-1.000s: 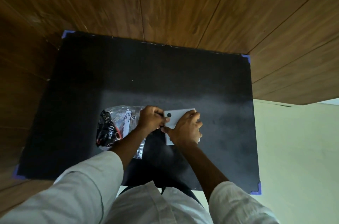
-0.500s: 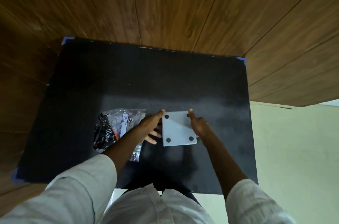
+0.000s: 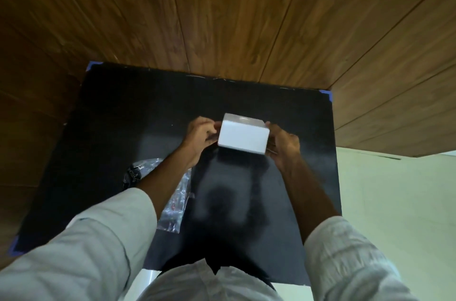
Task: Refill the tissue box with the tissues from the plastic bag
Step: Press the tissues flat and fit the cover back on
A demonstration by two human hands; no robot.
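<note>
Both hands, left hand and right hand, clasp the white tissue box between them, seemingly refilled; next likely setting it down beyond the plastic bag.

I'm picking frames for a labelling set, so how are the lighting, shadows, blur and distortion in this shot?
Head view: dim overall; the white rectangular tissue box, held between the left hand and right hand, looks washed out. A soft dark shadow falls on the black mat below it. Sleeves are motion-blurred, and the clear plastic bag shows small glints. Wide-angle distortion fans the wooden planks.
</note>
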